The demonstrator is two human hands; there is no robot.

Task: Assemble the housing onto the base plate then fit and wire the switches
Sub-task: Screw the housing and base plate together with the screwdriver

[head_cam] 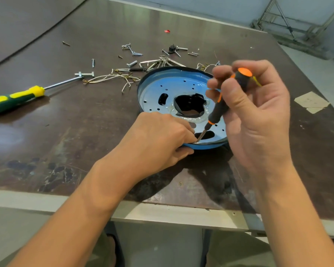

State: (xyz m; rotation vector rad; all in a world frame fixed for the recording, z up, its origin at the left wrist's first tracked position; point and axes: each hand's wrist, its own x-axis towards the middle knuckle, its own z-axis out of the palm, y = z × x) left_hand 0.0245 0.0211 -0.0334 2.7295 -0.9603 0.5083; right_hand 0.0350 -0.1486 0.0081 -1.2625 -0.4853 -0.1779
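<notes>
Base plate (154, 89), blue and round, lies flat on the dark table (85, 132) just ahead of us, its near rim close to the table's front edge, with a large dark opening in the middle and small holes dotted round it. Our left hand (158, 139) clamps that near rim, fingers curled over the top and thumb tucked under, fingertips bunched right where the blade comes down. Whether a screw sits under them we cannot tell. Our right hand (255, 116) grasps the small orange and black screwdriver (218, 108) by its handle, fingers wrapped round the top, the shaft tilted down and leftward to a slot near the rim. We judge this to be a fastening step on the base plate. To do it well we should bring the driver more upright over the hole, seat the tip fully before turning, press lightly, and keep the left hand steadying the plate so it cannot spin or lift. Farther out, loose screws and bolts (133, 53) and a tangle of pale wires (108, 77) lie beyond the plate. A green and yellow screwdriver (14, 98) rests well off to the left.
</notes>
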